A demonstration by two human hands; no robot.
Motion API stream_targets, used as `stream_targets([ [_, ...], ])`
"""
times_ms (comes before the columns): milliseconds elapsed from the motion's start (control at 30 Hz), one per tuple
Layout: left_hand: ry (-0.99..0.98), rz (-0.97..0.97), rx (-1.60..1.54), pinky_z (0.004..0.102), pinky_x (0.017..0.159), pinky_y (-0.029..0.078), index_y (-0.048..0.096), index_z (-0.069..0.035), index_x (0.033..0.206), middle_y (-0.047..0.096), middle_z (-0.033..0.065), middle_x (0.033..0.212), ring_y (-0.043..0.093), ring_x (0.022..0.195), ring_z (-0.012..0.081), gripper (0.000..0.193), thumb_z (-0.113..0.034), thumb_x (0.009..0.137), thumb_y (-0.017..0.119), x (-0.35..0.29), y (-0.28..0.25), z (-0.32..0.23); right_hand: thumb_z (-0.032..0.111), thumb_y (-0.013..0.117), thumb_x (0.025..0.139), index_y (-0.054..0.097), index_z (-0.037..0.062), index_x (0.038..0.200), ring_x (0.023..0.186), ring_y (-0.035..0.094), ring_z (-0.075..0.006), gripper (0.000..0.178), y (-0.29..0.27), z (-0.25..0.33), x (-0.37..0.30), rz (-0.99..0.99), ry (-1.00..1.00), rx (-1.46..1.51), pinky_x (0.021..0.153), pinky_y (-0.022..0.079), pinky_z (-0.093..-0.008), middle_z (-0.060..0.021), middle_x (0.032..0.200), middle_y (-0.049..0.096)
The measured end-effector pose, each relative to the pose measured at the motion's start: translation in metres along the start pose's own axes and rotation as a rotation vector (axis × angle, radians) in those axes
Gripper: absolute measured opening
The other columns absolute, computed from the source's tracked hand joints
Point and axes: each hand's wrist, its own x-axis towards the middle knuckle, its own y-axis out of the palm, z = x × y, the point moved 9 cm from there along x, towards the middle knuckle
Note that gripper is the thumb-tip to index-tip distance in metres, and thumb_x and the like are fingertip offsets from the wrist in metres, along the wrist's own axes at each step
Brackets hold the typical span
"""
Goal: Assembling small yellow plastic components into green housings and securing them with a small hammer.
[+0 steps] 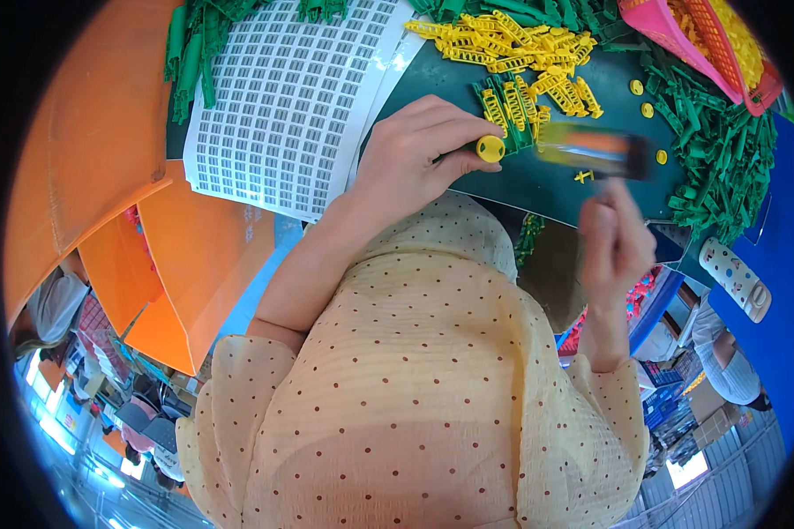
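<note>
A big white sheet of stickers [282, 97] lies on the green table [538, 181]. The left hand [415, 154] pinches a yellow round piece [490, 148] there. The blurry right hand [613, 238] grips an orange tool [591, 150] above it

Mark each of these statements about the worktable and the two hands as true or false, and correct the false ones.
1. The left hand holds a small yellow disc at its fingertips. True.
2. The right hand is sharp and lies flat on the table. False: it is blurred, raised at the table's near edge, and grips a blurred orange and dark tool.
3. A white sheet of small labels lies left of the left hand. True.
4. The loose ladder-like pieces piled at the top are red. False: they are yellow.
5. A heap of green plastic pieces lies at the table's right side. True.
</note>
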Motion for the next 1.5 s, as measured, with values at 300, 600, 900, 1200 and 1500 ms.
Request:
stream_targets([
  [300, -0.277, -0.004, -0.190, 0.0251, 0.075, 0.053, 0.068, -0.004, 0.103, 0.067, 0.0068, 0.099, 0.063, 0.086, 0.0143, 0.030, 0.005, 0.075, 0.072, -0.008, 0.000, 0.013, 0.009, 0.056, 0.094, 0.061, 0.0047, 0.122, 0.067, 0.051, -0.0092, 0.029, -0.027, -0.091, 0.020, -0.286, 0.271, -0.107, 0.061, 0.042, -0.0218, -0.0029, 0.083, 0.060],
  [600, -0.356, -0.139, -0.825, 0.0240, 0.084, 0.052, 0.061, 0.001, 0.106, 0.061, 0.0084, 0.105, 0.061, 0.096, 0.0135, 0.029, 0.006, 0.079, 0.071, -0.006, -0.013, 0.007, 0.011, 0.064, 0.085, 0.061, 0.0090, 0.121, 0.096, 0.057, -0.0216, 0.036, -0.002, -0.019, 0.036, -0.206, -0.077, -0.035, 0.081, 0.044, -0.0298, -0.0097, 0.114, 0.058],
  [900, -0.334, 0.061, -0.521, 0.0289, 0.091, 0.050, 0.062, 0.002, 0.106, 0.060, 0.0112, 0.112, 0.059, 0.104, 0.0171, 0.027, 0.008, 0.080, 0.066, -0.005, -0.002, 0.000, 0.006, 0.074, 0.073, 0.061, 0.0019, 0.101, 0.092, 0.054, -0.0145, 0.030, 0.022, -0.005, 0.016, 0.319, 0.282, 0.274, 0.078, 0.040, -0.0257, -0.0053, 0.094, 0.057],
  [1200, -0.386, -0.094, -0.492, 0.0250, 0.083, 0.049, 0.066, -0.002, 0.101, 0.065, 0.0043, 0.098, 0.063, 0.091, 0.0132, 0.017, -0.008, 0.085, 0.069, 0.001, -0.021, 0.027, 0.004, 0.076, 0.070, 0.062, 0.0015, 0.101, 0.097, 0.059, -0.0247, 0.034, -0.012, -0.026, -0.008, 0.269, 0.278, -0.184, 0.085, 0.045, -0.0327, -0.0087, 0.101, 0.061],
  [1500, -0.474, -0.028, -0.415, 0.0259, 0.082, 0.050, 0.067, -0.002, 0.098, 0.065, 0.0052, 0.095, 0.064, 0.089, 0.0137, 0.015, -0.012, 0.086, 0.069, -0.011, -0.011, 0.032, 0.009, 0.077, 0.071, 0.064, 0.0081, 0.090, 0.085, 0.055, -0.0243, 0.024, 0.072, -0.011, 0.017, -0.028, -0.084, -0.379, 0.071, 0.041, -0.0349, -0.0062, 0.093, 0.055],
])
